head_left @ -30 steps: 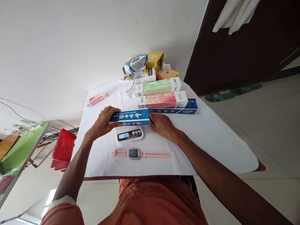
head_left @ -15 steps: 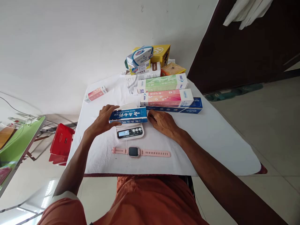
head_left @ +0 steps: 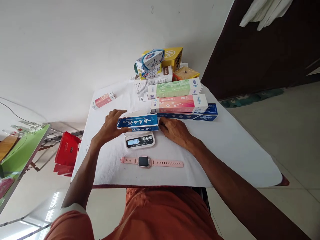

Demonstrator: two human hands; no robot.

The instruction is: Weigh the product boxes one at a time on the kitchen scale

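A blue toothpaste box (head_left: 140,122) lies across the white kitchen scale (head_left: 151,144), over its weighing plate. My left hand (head_left: 111,126) is around the left end of this box, thumb along the near side and fingers at the far side. At the other end, my right hand (head_left: 175,131) rests on the cloth with curled fingers close against the box; its fingertips are partly hidden. Digits are lit on the scale's display (head_left: 133,141). In front of the scale lies a pink-strapped watch (head_left: 143,161), stretched out flat.
Behind my right hand lie a pink box (head_left: 178,104), a dark blue box (head_left: 207,113) and a green box (head_left: 175,88). Soap boxes (head_left: 151,61) and a yellow box (head_left: 173,58) are piled by the wall. A small pink box (head_left: 103,100) lies at the left; a red stool (head_left: 66,150) stands beyond the table.
The number on the scale's display has changed. My left fingers have shifted slightly away from the far edge of the box. The box and my right hand stay nearly in place.
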